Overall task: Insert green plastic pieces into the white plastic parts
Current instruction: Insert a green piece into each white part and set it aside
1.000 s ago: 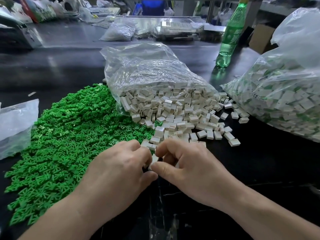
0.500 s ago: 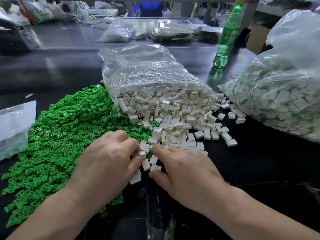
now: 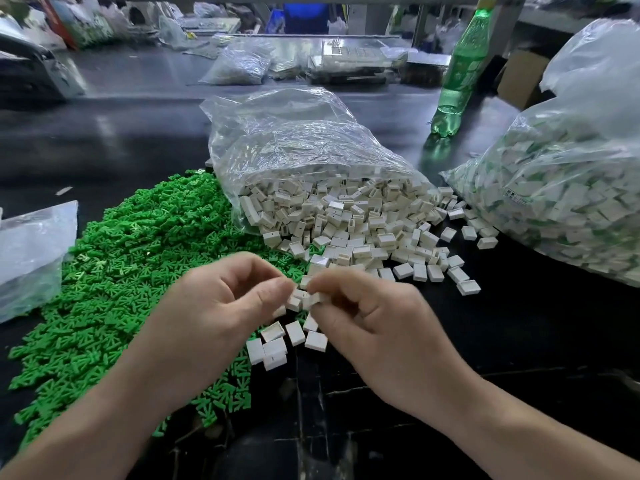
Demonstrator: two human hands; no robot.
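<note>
Fingers of your left hand (image 3: 221,306) and right hand (image 3: 374,320) pinch white parts (image 3: 304,299) at centre, no green visible in them. The green pieces (image 3: 138,271) heap at 9 o'clock; filled bag (image 3: 571,209) at 2; much remains, I judge

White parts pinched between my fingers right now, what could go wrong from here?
1. The left hand and right hand pinch several held white parts at once; one may slip and drop.
2. Loose white parts lie on the edge of the green pieces, so picking could get muddled.
3. Empty parts spilling from the open bag reach close to the right bag, whose parts show green, and might mix in.
</note>
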